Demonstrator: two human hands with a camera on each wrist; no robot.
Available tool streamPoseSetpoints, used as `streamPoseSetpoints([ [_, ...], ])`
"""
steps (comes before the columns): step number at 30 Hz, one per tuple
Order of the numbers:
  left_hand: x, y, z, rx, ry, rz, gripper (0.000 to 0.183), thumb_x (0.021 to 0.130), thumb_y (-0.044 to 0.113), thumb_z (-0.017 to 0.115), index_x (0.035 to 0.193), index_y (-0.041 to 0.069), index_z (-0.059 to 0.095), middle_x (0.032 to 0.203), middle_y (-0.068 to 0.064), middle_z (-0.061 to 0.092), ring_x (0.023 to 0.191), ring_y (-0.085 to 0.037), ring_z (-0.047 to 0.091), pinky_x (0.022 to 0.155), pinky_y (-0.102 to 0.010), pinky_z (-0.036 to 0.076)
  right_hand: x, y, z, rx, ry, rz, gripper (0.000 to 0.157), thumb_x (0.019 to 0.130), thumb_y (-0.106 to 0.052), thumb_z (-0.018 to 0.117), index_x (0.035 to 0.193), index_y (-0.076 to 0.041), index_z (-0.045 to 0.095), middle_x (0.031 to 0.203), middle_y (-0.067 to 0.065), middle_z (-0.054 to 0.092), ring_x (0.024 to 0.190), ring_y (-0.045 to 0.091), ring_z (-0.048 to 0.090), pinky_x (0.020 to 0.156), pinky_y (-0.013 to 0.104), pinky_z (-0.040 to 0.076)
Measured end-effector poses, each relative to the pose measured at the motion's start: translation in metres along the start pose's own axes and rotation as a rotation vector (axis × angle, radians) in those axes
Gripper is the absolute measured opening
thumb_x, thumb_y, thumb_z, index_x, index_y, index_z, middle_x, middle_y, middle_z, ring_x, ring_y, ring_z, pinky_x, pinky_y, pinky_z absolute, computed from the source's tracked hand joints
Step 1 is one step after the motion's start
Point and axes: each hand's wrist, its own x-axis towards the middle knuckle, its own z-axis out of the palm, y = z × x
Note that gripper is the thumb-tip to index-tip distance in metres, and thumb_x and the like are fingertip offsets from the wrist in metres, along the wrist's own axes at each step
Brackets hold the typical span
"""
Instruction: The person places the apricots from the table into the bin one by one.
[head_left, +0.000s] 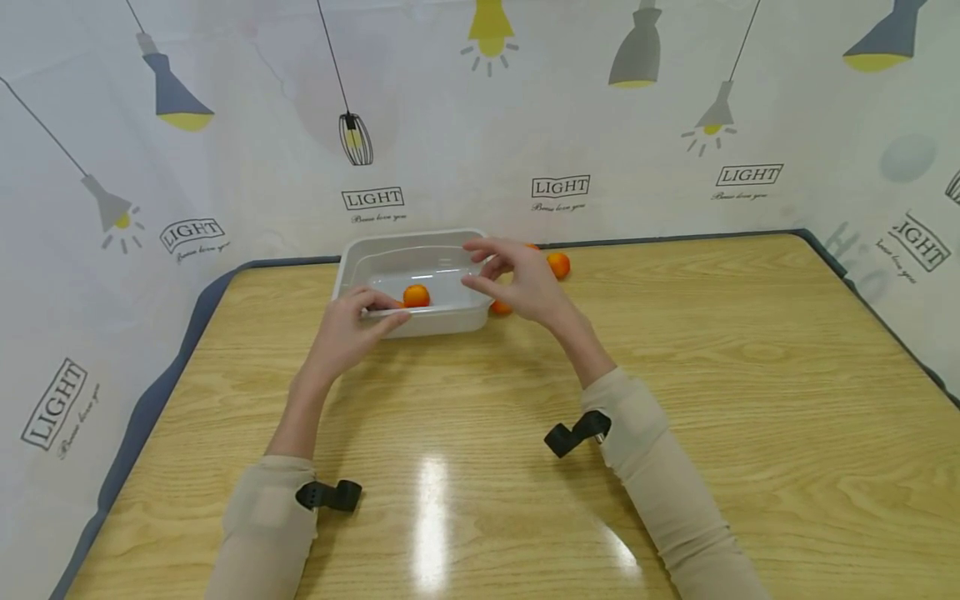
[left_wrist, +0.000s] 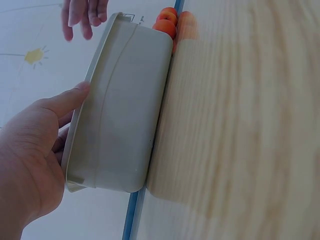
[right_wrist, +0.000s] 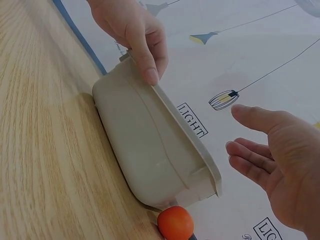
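A white rectangular plastic basin [head_left: 450,321] stands near the far edge of the table. My left hand [head_left: 348,329] grips its near rim toward the left, thumb outside and fingers inside; the left wrist view shows this hand [left_wrist: 37,155] against the basin's side wall [left_wrist: 125,105]. A round orange fruit [head_left: 416,295] lies inside, and a bit of orange shows by the left fingertips. My right hand [head_left: 521,282] is raised over the basin's right end, thumb and fingers apart. In the right wrist view this hand [right_wrist: 280,160] holds nothing.
Beside the basin's right end lie more orange fruits, one [head_left: 558,266] in plain sight and others partly hidden by the right hand. A wall sheet [head_left: 450,108] printed with lamps rises behind the wooden table [head_left: 465,433]. Dark blue edging [head_left: 660,240] runs along the table's back.
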Motion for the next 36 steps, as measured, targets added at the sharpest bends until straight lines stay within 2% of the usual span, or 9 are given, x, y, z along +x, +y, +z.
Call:
streamPoseSetpoints([
  [5,0.000,-0.001,0.000,0.004,0.009,0.012,0.018,0.077,0.024,0.075,0.084,0.009,0.067,0.085,0.001,0.061,0.085,-0.014,0.053,0.079,-0.031,0.044,0.000,0.001,-0.002,0.006,0.011,-0.016,0.040,0.081,-0.025,0.070,0.117,-0.011,0.060,0.098,0.001,0.061,0.078,0.011,0.059,0.074,0.027,0.049],
  [10,0.000,-0.002,0.001,-0.001,0.012,0.019,0.019,0.077,0.024,0.074,0.085,0.008,0.067,0.085,0.001,0.060,0.083,-0.013,0.053,0.078,-0.030,0.044,0.001,0.002,-0.004,0.037,0.025,-0.027,0.039,0.082,-0.025,0.070,0.117,-0.010,0.061,0.098,0.002,0.062,0.078,0.012,0.059,0.074,0.029,0.049],
  [20,0.000,-0.003,0.001,0.000,0.004,0.009,0.021,0.078,0.027,0.074,0.085,0.009,0.067,0.086,0.002,0.060,0.085,-0.013,0.053,0.078,-0.031,0.043,0.004,0.001,-0.015,-0.002,0.036,-0.018,0.038,0.083,-0.025,0.068,0.118,-0.011,0.060,0.101,0.003,0.062,0.080,0.012,0.059,0.075,0.026,0.048],
  [28,0.001,-0.003,0.001,-0.001,0.010,0.005,0.021,0.077,0.026,0.075,0.085,0.008,0.067,0.086,0.001,0.060,0.084,-0.013,0.053,0.078,-0.031,0.043,0.006,0.004,-0.027,0.005,0.077,-0.039,0.038,0.082,-0.019,0.070,0.117,-0.007,0.060,0.100,0.010,0.063,0.081,0.017,0.061,0.074,0.031,0.050],
  [36,0.000,-0.002,0.000,0.002,-0.002,-0.005,0.022,0.078,0.027,0.074,0.086,0.008,0.067,0.087,0.000,0.059,0.084,-0.014,0.053,0.079,-0.031,0.044,0.007,0.013,-0.041,-0.071,0.072,-0.016,0.039,0.085,-0.028,0.066,0.119,-0.010,0.059,0.102,0.006,0.063,0.079,0.011,0.058,0.074,0.031,0.049],
])
